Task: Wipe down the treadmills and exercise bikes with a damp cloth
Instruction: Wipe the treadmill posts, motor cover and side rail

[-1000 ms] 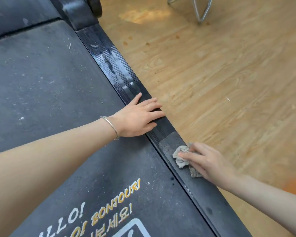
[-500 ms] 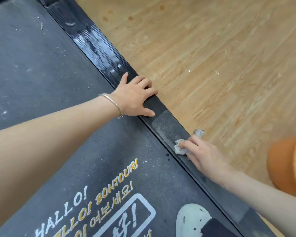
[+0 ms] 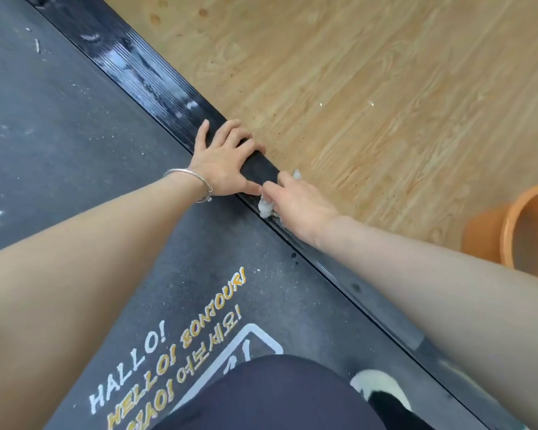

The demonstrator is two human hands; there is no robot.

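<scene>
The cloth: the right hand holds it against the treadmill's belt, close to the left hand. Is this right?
No. In the head view the right hand holds the cloth against the side rail, not the belt, close to the left hand.

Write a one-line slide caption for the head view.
Treadmill cleaning: right hand holds a crumpled cloth on the side rail while the left hand rests on it too.

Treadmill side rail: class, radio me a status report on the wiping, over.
Left hand flat on side rail, open. Right hand holds cloth on rail. Left hand sits in cloth's path; bucket off on floor.
</scene>
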